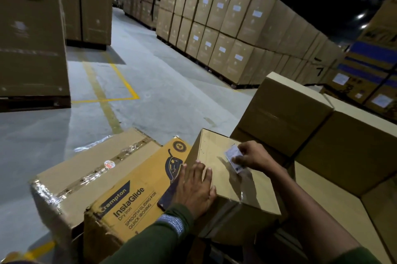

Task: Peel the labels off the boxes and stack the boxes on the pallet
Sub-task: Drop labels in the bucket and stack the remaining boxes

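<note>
— Head view: we have a plain brown box (pixel 227 175) in front of us, tilted, its near corner hanging out over darker boxes beneath it. What are our hands doing?

— Our left hand (pixel 194 188) lies flat on the box's left edge, fingers straight and spread, pressing it. Our right hand (pixel 252 157) has its fingers curled, pinching a white label (pixel 233 157) near the box's far right edge; the label's upper end stands lifted off the cardboard.

— What touches the box on the left?

— A yellow printed box (pixel 133 197) marked InstaGlide sits against it, and a dark flat object (pixel 169 194) lies under our left palm on that yellow face; we cannot tell what it is. Beyond that is a taped carton (pixel 86 178).

— And on the right?

— Larger stacked cartons (pixel 300 113) crowd close behind and beside the box.

— Open room?

— The grey floor (pixel 161 92) ahead left, with yellow painted lines (pixel 103 96), runs open between tall carton stacks (pixel 225 27).
</note>
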Demonstrator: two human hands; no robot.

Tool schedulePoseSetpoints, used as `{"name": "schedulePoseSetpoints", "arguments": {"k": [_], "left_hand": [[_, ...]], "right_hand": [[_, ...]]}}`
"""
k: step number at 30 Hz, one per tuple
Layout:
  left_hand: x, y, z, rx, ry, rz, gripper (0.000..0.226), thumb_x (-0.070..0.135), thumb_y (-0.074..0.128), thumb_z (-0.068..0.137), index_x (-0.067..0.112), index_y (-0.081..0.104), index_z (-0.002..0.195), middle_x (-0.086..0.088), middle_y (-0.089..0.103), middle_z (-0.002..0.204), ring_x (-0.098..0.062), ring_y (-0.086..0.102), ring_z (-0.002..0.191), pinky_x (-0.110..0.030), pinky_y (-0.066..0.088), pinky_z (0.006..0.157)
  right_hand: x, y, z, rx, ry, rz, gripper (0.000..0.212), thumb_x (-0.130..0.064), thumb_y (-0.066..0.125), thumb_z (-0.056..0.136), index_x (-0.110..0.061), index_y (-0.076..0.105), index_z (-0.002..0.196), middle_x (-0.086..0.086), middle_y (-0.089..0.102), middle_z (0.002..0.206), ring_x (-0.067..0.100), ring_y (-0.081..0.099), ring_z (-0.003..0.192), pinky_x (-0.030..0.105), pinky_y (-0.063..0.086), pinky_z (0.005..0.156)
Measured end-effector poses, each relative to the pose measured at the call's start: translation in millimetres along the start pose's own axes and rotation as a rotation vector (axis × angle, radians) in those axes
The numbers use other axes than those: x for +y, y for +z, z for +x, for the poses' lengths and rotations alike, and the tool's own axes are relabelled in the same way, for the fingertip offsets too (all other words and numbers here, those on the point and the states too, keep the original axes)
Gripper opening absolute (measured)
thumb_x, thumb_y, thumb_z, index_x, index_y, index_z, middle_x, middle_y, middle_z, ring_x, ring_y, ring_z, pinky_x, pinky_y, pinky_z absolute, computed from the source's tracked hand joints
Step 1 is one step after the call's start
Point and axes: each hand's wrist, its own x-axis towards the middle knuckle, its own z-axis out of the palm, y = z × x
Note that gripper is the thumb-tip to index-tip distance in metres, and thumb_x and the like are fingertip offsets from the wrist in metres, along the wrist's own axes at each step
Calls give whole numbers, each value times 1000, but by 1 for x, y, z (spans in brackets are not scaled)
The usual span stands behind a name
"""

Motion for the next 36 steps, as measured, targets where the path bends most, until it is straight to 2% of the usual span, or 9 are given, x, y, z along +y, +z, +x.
{"name": "schedulePoseSetpoints", "arguments": {"k": [4, 8, 13, 16, 18, 21, 23, 31, 36], "left_hand": [[-10, 5, 6, 28, 73, 3, 56, 44, 34, 95, 5, 65, 120, -22, 65, 118, -35, 60, 117, -55, 49, 96], [-20, 11, 1, 91, 119, -30, 60, 38, 20, 104, 4, 65, 123, -20, 64, 124, -33, 57, 122, -54, 48, 98], [-19, 14, -1, 198, 168, -11, 56, 35, 23, 104, 2, 64, 123, -20, 63, 125, -33, 57, 123, -52, 47, 100], [-20, 16, -1, 245, 186, 19, 54, 34, 25, 104, 2, 64, 123, -20, 63, 126, -33, 56, 124, -52, 47, 101], [-20, 19, 0, 251, 175, 21, 53, 33, 26, 104, 1, 63, 124, -20, 63, 126, -33, 55, 125, -52, 47, 101], [-20, 22, 0, 267, 156, 25, 53, 33, 26, 103, 2, 63, 124, -20, 62, 127, -33, 54, 126, -52, 46, 102], [-20, 23, 1, 281, 147, 18, 52, 33, 27, 103, 1, 63, 125, -20, 62, 128, -33, 53, 127, -52, 46, 102], [-20, 27, 1, 328, 155, 13, 54, 31, 26, 103, -1, 64, 122, -22, 62, 127, -34, 54, 126, -53, 46, 101], [-18, 27, 0, 308, 137, 29, 55, 32, 23, 104, -1, 63, 124, -22, 61, 128, -35, 53, 127, -53, 46, 102]], "right_hand": [[23, 8, -13, 150, 101, 589, 23, -28, 75, 86, -5, 74, 88, 8, 76, 81, 25, 74, 80, 39, 58, 75], [40, 32, -17, 208, 153, 777, 37, -37, 64, 93, -1, 71, 99, 13, 76, 90, 30, 73, 84, 43, 58, 78], [46, 55, -6, 128, -51, 665, 51, -60, 55, 93, -12, 65, 104, 9, 75, 99, 27, 72, 89, 48, 56, 79], [36, 56, 10, 109, -141, 530, 42, -55, 48, 97, -16, 62, 103, 1, 72, 95, 7, 69, 80, 24, 54, 67], [24, 54, 24, 106, -172, 484, 37, -46, 47, 100, -11, 61, 101, -1, 68, 89, -2, 63, 70, 16, 46, 60], [15, 55, 42, 89, -209, 449, 38, -44, 47, 101, -9, 60, 100, 2, 68, 88, 8, 62, 72, 22, 45, 62], [16, 56, 40, 59, -205, 455, 38, -46, 46, 101, -11, 61, 101, 3, 68, 90, 12, 64, 76, 19, 46, 62], [57, 54, -21, 10, -205, 502, 40, -46, 50, 98, -8, 61, 99, -1, 68, 83, 5, 65, 70, 19, 48, 58], [64, 56, -19, -20, -169, 646, 44, -56, 54, 92, -17, 65, 109, 6, 74, 99, 26, 71, 84, 39, 56, 70]]}}
